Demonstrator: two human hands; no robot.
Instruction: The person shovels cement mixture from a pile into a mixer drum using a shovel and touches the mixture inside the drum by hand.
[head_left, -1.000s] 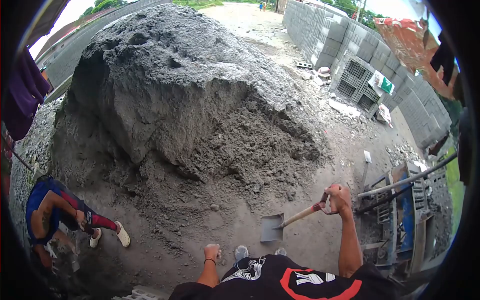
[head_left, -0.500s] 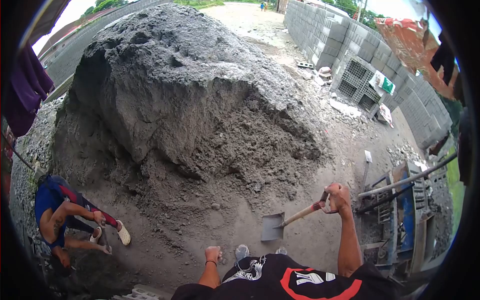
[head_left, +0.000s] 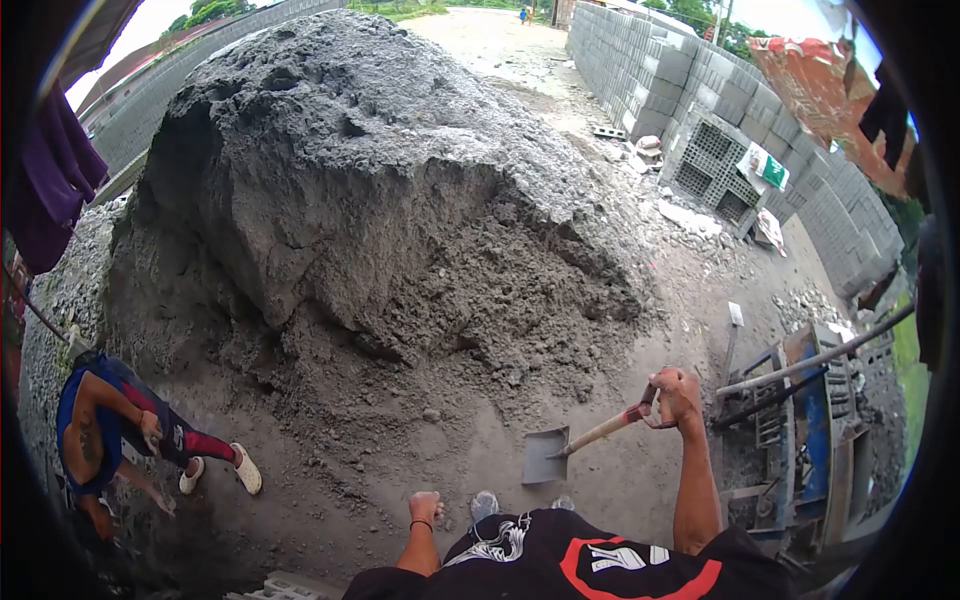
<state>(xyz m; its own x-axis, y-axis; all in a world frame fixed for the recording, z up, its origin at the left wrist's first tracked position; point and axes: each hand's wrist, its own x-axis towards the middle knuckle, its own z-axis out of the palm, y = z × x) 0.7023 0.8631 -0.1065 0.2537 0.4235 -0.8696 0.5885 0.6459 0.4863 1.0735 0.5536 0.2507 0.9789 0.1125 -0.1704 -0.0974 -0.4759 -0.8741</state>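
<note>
My right hand [head_left: 678,394] is wrapped round the D-shaped grip of a shovel [head_left: 600,432]. The shovel slants down to the left, its flat grey blade against the ground in front of my feet. My left hand [head_left: 426,508] is curled into a fist near my body, apart from the shovel, with nothing showing in it. Ahead rises a tall mound of grey sand [head_left: 350,230], its near face cut steep, with loose clumps at its foot.
At the left a co-worker [head_left: 95,430] bends over in a blue top. Metal frames and long bars [head_left: 815,440] stand close on my right. Stacked concrete blocks [head_left: 660,75] line the back right. A purple cloth [head_left: 55,180] hangs at the left edge.
The co-worker has shifted slightly left, with their hands drawn back toward the body. My hands and the shovel are practically still.
</note>
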